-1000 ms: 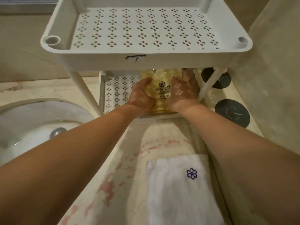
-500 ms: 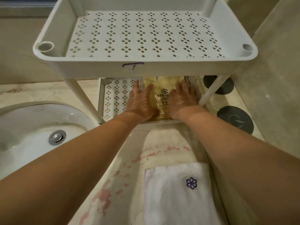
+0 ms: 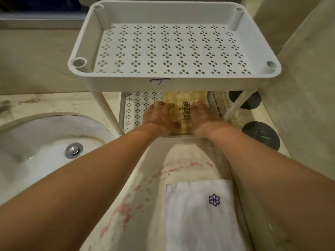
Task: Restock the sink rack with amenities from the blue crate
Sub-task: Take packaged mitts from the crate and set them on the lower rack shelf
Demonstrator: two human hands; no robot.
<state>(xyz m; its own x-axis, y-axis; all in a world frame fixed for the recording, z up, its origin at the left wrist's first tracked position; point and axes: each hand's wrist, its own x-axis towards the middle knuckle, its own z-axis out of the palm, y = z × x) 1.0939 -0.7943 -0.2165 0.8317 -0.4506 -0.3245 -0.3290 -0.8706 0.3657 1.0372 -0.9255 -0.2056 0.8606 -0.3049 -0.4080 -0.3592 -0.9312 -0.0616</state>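
Observation:
A white two-tier sink rack [image 3: 174, 82] stands on the marble counter; its perforated upper tray holds nothing. A flat yellow amenity packet [image 3: 185, 102] in clear wrap, with a dark flower logo, lies on the right part of the lower shelf [image 3: 139, 109]. My left hand [image 3: 159, 118] lies on the packet's left edge and my right hand [image 3: 204, 117] on its right edge, both pressing it against the shelf. The upper tray hides the far end of the packet. The blue crate is out of view.
A white basin [image 3: 36, 142] with a metal drain [image 3: 74, 150] sits to the left. A folded white towel [image 3: 197, 214] with a purple flower lies near me. Two dark round coasters [image 3: 261, 135] sit right of the rack, beside the stone wall [image 3: 299, 87].
The packet has gone from held up between my hands to lying flat on the lower shelf. My hands have flattened onto its edges, and my view has risen above the rack.

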